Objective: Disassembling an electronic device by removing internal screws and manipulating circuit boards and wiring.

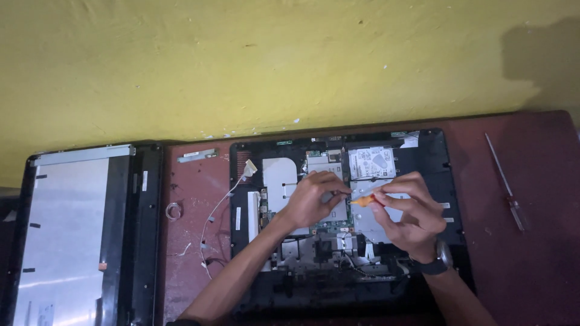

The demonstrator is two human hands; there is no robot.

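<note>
Both hands meet over the open computer case (435, 181) in the middle of the red tabletop (519, 271). The right hand (408, 208) pinches a small orange screwdriver (362, 200) in bent fingers. The left hand (311, 199) curls its fingers around the tip, wrist bent.

An opened laptop base (344, 223) lies flat on a dark red table, its black frame surrounding exposed internals: a silver metal shield plate, a green circuit board, and a silver hard drive (372, 163) seated in the upper right bay, label side up. Across the middle of the base, an orange-handled screwdriver (364, 200) lies almost level, its clear orange handle to the right and its tip pointing left, just below the hard drive.
</note>
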